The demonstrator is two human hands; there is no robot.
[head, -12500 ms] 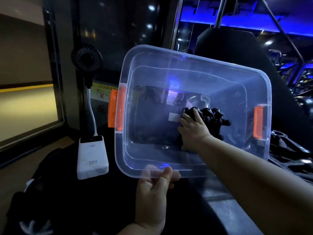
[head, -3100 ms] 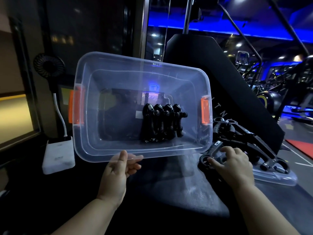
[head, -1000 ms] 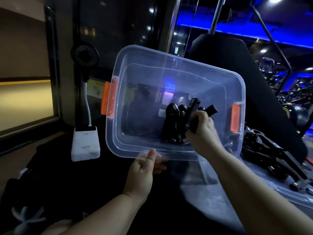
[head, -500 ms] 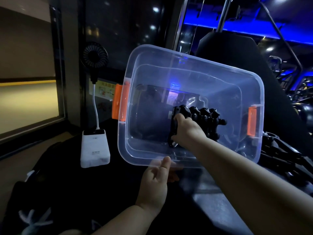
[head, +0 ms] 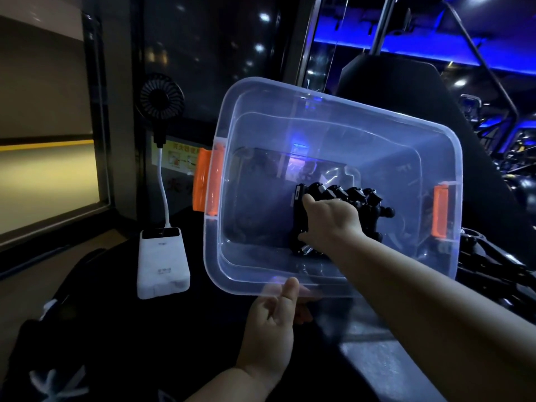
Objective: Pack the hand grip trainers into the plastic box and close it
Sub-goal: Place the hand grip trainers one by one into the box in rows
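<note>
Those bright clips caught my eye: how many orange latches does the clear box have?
2: one orange plastic latch on the clear plastic box's left end, one orange latch on its right end.

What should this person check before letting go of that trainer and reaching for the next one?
1. Plastic box steadied: ok, left hand grips its near rim.
2. Trainer inside the box: ok, right hand holds it against the row of hand grip trainers.
3. Room beside the row: ok, bare floor toward the left orange latch.
4. Trainer resting on its own: cannot tell, the hand covers it.
5. More trainers waiting: ok, dark pile right of the box.
6. Lid at hand: cannot tell.
</note>
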